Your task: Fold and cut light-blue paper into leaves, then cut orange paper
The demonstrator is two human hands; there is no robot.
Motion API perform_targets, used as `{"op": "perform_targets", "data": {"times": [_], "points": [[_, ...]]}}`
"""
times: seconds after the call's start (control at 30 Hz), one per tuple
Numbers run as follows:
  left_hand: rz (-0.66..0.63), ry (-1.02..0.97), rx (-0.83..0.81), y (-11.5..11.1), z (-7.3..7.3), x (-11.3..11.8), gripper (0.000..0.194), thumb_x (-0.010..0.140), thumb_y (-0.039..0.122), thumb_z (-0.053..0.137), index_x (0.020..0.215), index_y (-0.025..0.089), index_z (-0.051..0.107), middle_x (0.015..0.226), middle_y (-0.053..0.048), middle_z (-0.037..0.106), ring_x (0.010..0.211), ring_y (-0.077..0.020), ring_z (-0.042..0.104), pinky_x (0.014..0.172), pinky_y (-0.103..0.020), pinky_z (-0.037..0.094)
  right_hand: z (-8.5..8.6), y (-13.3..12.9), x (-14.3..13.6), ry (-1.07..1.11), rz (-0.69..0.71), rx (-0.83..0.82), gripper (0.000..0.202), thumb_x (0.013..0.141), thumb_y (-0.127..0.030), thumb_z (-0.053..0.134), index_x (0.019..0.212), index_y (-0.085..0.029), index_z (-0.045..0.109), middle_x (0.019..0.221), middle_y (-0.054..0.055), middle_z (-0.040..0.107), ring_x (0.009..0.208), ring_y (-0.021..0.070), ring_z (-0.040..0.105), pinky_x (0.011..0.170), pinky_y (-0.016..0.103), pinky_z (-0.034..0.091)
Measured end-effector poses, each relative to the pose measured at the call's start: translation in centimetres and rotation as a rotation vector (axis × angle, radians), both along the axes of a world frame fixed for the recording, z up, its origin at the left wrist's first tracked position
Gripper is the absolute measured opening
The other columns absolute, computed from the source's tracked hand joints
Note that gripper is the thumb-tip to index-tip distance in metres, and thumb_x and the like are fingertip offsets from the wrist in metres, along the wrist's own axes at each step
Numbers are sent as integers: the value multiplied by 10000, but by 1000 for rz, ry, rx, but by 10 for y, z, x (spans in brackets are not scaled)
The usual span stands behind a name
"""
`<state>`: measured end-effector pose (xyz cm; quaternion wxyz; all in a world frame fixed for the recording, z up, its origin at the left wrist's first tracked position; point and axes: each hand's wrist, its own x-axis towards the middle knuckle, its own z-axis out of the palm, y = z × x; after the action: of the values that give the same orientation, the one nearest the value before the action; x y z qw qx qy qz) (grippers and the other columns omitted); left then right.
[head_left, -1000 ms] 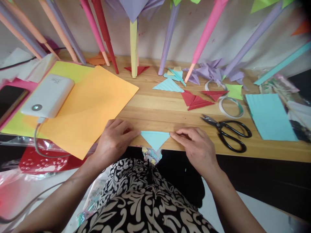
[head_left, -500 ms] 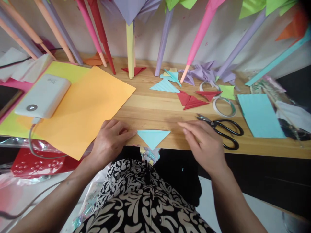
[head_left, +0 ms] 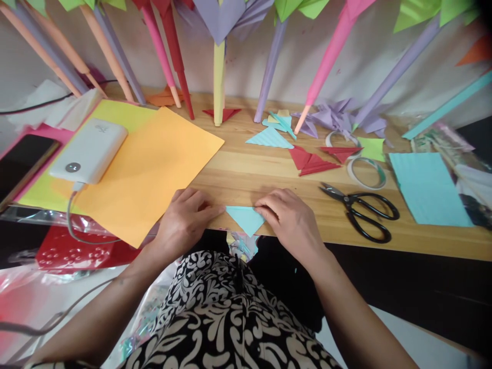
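A light blue paper triangle [head_left: 246, 219] lies at the table's front edge, its long folded side away from me and its point toward my lap. My left hand [head_left: 186, 215] pinches or presses the triangle's left corner with thumb and forefinger. At the opposite corner, my right hand [head_left: 290, 218] has its thumb and fingertips closed on the folded edge. Black-handled scissors [head_left: 357, 210] rest to the right of my right hand, blades pointing left. Beyond the triangle are a pleated light blue paper piece [head_left: 270, 137] and folded red paper pieces [head_left: 313, 161].
Orange paper [head_left: 169, 159] lies on the left, bearing a white power bank [head_left: 92, 148] with a cable. A phone [head_left: 25, 164] lies farther left. Tape rolls [head_left: 367, 173] and a light blue sheet [head_left: 430, 187] are on the right. Paper flowers on rolled stems [head_left: 326, 61] lean against the wall.
My right hand has moved left from open table onto the triangle's right corner, and its fingers have closed there. My left hand stays at the left corner. The camera view has shifted slightly left.
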<state>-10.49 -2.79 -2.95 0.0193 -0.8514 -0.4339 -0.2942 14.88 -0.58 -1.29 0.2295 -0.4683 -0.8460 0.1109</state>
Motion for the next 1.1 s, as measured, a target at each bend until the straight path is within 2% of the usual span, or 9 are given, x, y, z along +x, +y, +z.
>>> {"op": "perform_targets", "data": {"times": [0.2, 0.37, 0.5, 0.77, 0.83, 0.93, 1.03, 1.1], "points": [[27, -147, -60, -4, 9, -1, 204, 904, 76, 551, 877, 175, 728, 851, -64, 639, 760, -178, 520, 679, -333, 410, 5, 1, -2, -75, 16, -11, 118, 944, -173, 574, 836, -214, 599, 846, 32, 660, 809, 201, 579, 707, 316, 404], [23, -172, -79, -3, 22, 22, 204, 928, 101, 528, 995, 165, 709, 926, -73, 674, 834, -191, 575, 722, -349, 442, 7, -1, -3, -135, 42, 6, 134, 955, -202, 554, 823, -209, 573, 846, 45, 644, 811, 215, 554, 706, 333, 397], [-21, -111, -53, 6, 23, 40, 162, 956, 179, 551, 1002, 166, 706, 982, -76, 704, 880, -202, 594, 770, -367, 438, 10, -5, -4, -122, 55, 28, 118, 963, -211, 540, 848, -206, 570, 853, 44, 642, 816, 213, 556, 721, 334, 412], [-33, -72, -34, 10, 21, 45, 183, 955, 188, 571, 821, 199, 696, 781, -20, 693, 765, -167, 569, 760, -355, 390, 7, -9, 0, -21, 62, 86, 107, 967, -207, 535, 888, -207, 607, 816, 37, 657, 786, 197, 574, 714, 323, 431], [-13, -87, 0, 11, 26, 46, 181, 956, 192, 569, 813, 201, 680, 758, -15, 689, 756, -168, 559, 752, -355, 390, 12, -6, 2, -2, 85, 127, 109, 970, -208, 528, 959, -205, 637, 842, 48, 669, 810, 205, 582, 725, 333, 440], [31, -115, 96, 14, 39, 50, 160, 950, 180, 576, 812, 209, 652, 767, 0, 695, 750, -166, 546, 755, -357, 380, 28, -2, 4, -3, 62, 235, 171, 964, -173, 514, 1028, -220, 666, 886, 58, 689, 842, 221, 593, 733, 357, 436], [70, -141, 193, 15, 49, 53, 149, 935, 164, 590, 803, 215, 636, 855, -1, 706, 812, -172, 548, 783, -359, 365, 42, -4, 6, -26, -10, 365, 186, 952, -146, 526, 985, -244, 680, 895, 44, 703, 839, 219, 592, 730, 364, 416], [75, -128, 217, 11, 47, 54, 161, 925, 149, 592, 785, 212, 639, 891, -12, 695, 831, -178, 530, 780, -357, 353, 42, -10, 7, -56, -15, 401, 164, 950, -148, 542, 952, -240, 678, 872, 37, 702, 813, 211, 577, 718, 360, 403]]}}
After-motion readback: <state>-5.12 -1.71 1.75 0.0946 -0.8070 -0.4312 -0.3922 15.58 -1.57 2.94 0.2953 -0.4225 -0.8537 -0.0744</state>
